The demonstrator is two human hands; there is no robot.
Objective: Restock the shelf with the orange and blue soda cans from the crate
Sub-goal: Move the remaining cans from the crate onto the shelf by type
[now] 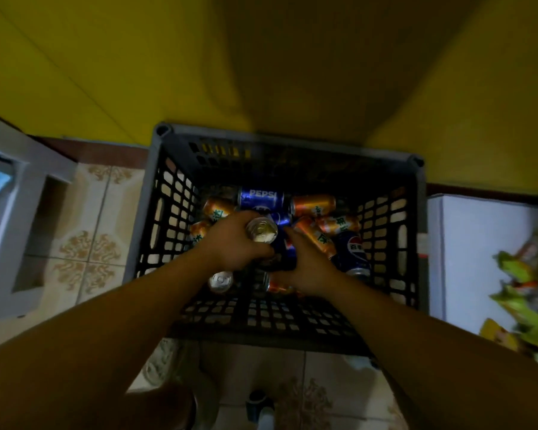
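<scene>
Grey plastic crate (141,218) stands on the tiled floor (90,212), with orange cans (314,204) and blue cans (261,198) lying loose inside. Left grip (233,243) is clamped round one upright can (261,231), silver top up, within the crate. Right grip (306,268) rests on the cans just beside it; whether it clamps one cannot be told.

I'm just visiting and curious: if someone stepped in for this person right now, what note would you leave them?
Left hand: grips one can, top up, inside the crate.
Right hand: down among the cans beside it; grip unclear.
Cans: orange cans and blue cans lie jumbled on the crate floor.
Done: no can is seen outside the crate.
Left: lift the held can out, then move all the rest to the shelf.
</scene>
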